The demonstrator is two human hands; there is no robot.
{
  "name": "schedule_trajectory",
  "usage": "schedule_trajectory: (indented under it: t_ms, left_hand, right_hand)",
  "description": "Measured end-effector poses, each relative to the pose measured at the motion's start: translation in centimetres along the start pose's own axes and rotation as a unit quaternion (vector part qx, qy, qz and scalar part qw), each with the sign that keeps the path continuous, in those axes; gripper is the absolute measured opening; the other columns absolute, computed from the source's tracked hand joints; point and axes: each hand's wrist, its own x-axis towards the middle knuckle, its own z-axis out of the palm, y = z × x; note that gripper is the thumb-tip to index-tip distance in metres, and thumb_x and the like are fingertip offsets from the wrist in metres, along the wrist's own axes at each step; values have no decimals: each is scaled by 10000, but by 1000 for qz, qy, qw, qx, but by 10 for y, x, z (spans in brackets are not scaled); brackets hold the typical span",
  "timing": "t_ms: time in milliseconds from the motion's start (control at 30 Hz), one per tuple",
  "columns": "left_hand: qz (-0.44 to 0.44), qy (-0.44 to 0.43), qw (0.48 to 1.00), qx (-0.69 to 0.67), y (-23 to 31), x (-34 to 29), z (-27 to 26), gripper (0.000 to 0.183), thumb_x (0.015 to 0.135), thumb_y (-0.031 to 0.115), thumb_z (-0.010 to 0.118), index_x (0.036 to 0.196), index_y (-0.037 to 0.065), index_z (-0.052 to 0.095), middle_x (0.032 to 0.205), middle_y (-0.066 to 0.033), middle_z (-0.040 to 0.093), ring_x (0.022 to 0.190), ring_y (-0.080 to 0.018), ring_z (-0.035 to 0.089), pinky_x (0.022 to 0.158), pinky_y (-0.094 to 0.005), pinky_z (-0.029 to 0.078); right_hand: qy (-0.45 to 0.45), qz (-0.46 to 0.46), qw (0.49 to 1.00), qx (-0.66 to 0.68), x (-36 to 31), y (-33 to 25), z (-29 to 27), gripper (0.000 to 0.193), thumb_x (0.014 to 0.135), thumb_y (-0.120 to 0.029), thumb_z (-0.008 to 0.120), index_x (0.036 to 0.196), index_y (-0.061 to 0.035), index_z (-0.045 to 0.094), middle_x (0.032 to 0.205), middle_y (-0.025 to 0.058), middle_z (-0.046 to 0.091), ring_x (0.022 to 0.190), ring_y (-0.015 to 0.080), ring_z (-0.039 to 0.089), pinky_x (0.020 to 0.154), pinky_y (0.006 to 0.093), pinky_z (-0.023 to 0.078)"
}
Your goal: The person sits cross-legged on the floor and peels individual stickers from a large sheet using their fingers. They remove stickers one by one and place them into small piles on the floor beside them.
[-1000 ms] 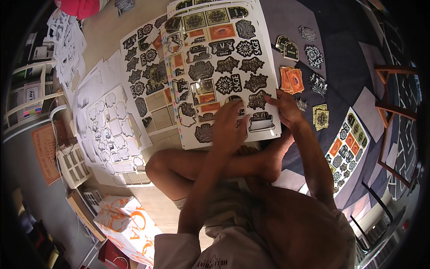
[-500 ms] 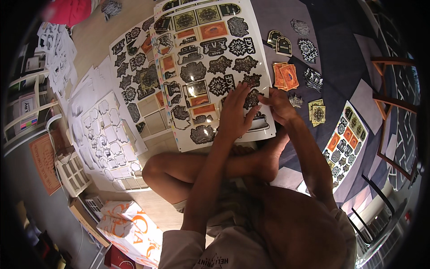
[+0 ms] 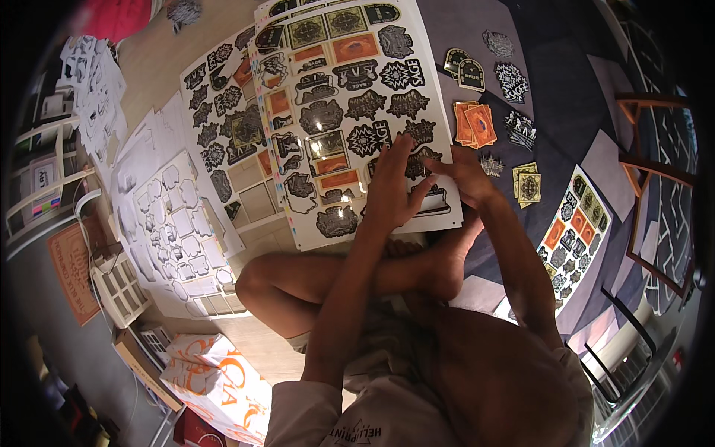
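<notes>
A large white sticker sheet (image 3: 357, 217) lies in front of me, printed with rows of black, gold and orange stickers. My left hand (image 3: 396, 186) rests flat on its lower right part, fingers stretched and thumb apart. At the sheet's right edge my right hand (image 3: 468, 177) reaches in, finger and thumb drawn together at a dark die-cut sticker (image 3: 417, 165). That sticker sits between both hands and is partly covered by them. How far its edge is lifted is hidden.
Right of the sheet lie small piles of orange card stickers (image 3: 477, 125), gold stickers (image 3: 529, 188) and black stickers (image 3: 512, 82). A narrower sticker sheet (image 3: 577, 238) lies farther right. Peeled white backing sheets (image 3: 175, 231) spread out left. A wooden chair frame (image 3: 633, 179) stands far right.
My right hand's fingers have shifted slightly left over the dark sticker. My left hand stays nearly in place on the sheet.
</notes>
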Motion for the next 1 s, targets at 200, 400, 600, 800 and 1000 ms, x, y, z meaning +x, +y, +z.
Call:
schedule_trajectory:
  t_ms: [200,400,600,800,1000]
  left_hand:
    - [20,-59,995,73,-1,4,-19,681,957,327,676,1473,-38,421,1526,-252,446,1452,-442,374,1210,-586,225]
    - [40,-66,988,136,-10,11,-31,524,981,294,617,1408,5,524,1493,-235,481,1430,-447,392,1195,-612,218]
    - [45,-40,987,151,-14,20,-24,424,957,247,624,1330,47,594,1436,-207,520,1379,-399,443,1171,-636,241]
    - [40,-54,985,162,-15,21,-24,416,954,241,624,1323,50,602,1464,-199,496,1402,-394,417,1186,-639,209]
    - [42,-49,983,173,-14,22,-23,417,951,238,623,1325,55,602,1471,-204,488,1406,-391,412,1193,-642,188]
  right_hand:
    - [12,14,999,-34,6,-3,3,393,891,-30,748,1255,34,615,1106,106,707,917,178,691,797,330,586]
    - [2,12,999,-36,6,-4,2,357,926,-52,718,1256,29,605,1104,106,702,910,181,693,760,343,605]
    - [0,-1,999,-40,-1,3,-6,299,994,-130,660,1235,38,599,1065,104,707,859,158,696,704,311,622]
    - [31,21,999,-25,-2,5,-1,293,1024,-178,624,1213,45,620,998,106,712,759,156,702,652,292,620]
    - [29,13,999,-18,-6,-1,-4,281,1032,-173,603,1189,58,634,963,109,713,717,153,700,636,273,602]
